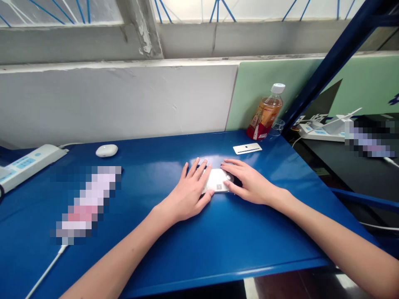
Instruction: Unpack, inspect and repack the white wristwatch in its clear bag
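Observation:
A small white flat packet or card (217, 180) with a printed code lies on the blue table (218, 241) near its middle. My left hand (189, 192) rests on its left edge, fingers stretched out flat and the thumb against its lower corner. From the right, my right hand (249, 182) lies on the packet with its fingers extended over the right edge. Both hands press it down against the table; part of it is hidden under the fingers.
A white card with a slot (247, 148) lies behind the hands. A bottle of orange drink (266, 113) stands at the back right beside a clear cup (277, 126). A white earbud case (106, 150) and a power strip (25, 164) sit at the left.

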The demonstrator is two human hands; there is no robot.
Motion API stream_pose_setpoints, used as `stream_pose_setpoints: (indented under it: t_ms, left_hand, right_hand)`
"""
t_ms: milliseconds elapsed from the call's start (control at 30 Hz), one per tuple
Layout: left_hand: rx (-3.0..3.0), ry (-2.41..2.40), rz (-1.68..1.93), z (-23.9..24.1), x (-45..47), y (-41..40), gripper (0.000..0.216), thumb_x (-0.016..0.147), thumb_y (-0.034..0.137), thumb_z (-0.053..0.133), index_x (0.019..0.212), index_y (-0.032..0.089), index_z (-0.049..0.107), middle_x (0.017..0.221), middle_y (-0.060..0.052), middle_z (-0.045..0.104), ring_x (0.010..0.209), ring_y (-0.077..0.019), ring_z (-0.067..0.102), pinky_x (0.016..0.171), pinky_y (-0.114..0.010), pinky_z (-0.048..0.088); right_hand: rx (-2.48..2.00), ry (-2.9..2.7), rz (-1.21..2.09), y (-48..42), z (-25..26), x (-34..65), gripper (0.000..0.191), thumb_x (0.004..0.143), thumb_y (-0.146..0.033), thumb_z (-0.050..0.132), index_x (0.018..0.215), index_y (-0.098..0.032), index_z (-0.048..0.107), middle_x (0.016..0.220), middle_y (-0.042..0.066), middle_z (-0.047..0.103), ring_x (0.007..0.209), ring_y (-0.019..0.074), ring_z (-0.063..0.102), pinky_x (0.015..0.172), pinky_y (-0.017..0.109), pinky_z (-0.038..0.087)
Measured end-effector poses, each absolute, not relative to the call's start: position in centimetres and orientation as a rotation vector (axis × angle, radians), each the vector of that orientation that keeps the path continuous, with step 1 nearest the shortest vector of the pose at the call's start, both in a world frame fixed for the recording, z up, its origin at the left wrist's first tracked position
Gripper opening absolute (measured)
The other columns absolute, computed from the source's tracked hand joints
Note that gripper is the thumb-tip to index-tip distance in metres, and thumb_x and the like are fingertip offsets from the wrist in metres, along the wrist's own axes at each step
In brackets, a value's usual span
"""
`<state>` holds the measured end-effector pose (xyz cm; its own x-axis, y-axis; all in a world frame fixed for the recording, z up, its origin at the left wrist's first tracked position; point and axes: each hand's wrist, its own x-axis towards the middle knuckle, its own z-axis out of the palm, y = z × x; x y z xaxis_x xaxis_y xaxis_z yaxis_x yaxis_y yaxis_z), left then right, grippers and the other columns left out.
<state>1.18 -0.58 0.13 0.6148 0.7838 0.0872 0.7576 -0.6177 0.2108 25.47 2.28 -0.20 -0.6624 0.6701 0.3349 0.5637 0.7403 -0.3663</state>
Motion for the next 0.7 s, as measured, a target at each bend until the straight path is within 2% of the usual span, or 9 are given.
stream_pose_setpoints:
  t_ms: [200,333,533,700]
  left_hand:
    - [2.691,1.317,0.112,0.3,1.3,-0.6,0.061,0.104,0.045,0.030,0.155,0.012,0.025,0.162,-0.018,0.023,0.151,-0.0378,0.010,0.116,-0.063,0.016]
    - [2.707,1.319,0.081,0.3,1.4,-0.7,0.061,0.104,0.046,0.029,0.155,0.013,0.025,0.162,-0.018,0.022,0.150,-0.0379,0.012,0.116,-0.063,0.017]
    - [2.762,1.319,0.046,0.2,1.4,-0.8,0.061,0.104,0.043,0.027,0.155,0.008,0.026,0.162,-0.021,0.020,0.150,-0.0387,0.011,0.116,-0.064,0.013]
    - [2.743,1.321,0.026,0.1,1.5,-0.7,0.062,0.105,0.044,0.025,0.156,0.008,0.022,0.162,-0.020,0.017,0.150,-0.0381,0.010,0.116,-0.064,0.014]
  right_hand:
    - [-0.962,-2.559,0.213,2.1,-0.4,25.3,0.046,0.091,-0.016,0.043,0.136,-0.011,0.054,0.127,0.020,0.066,0.131,0.0332,0.053,0.103,0.055,0.050]
    - [-0.948,-2.648,0.111,2.1,-0.7,25.1,0.052,0.087,-0.014,0.045,0.138,-0.006,0.050,0.134,0.024,0.060,0.132,0.0339,0.053,0.107,0.055,0.046]
    - [-0.909,-2.665,0.126,2.0,-0.7,25.0,0.049,0.089,-0.011,0.039,0.135,0.001,0.052,0.135,0.030,0.057,0.134,0.0351,0.050,0.106,0.056,0.046]
    - [-0.942,-2.591,0.298,2.5,-0.7,26.0,0.049,0.090,-0.010,0.036,0.136,-0.006,0.053,0.140,0.024,0.056,0.134,0.0310,0.051,0.107,0.054,0.047]
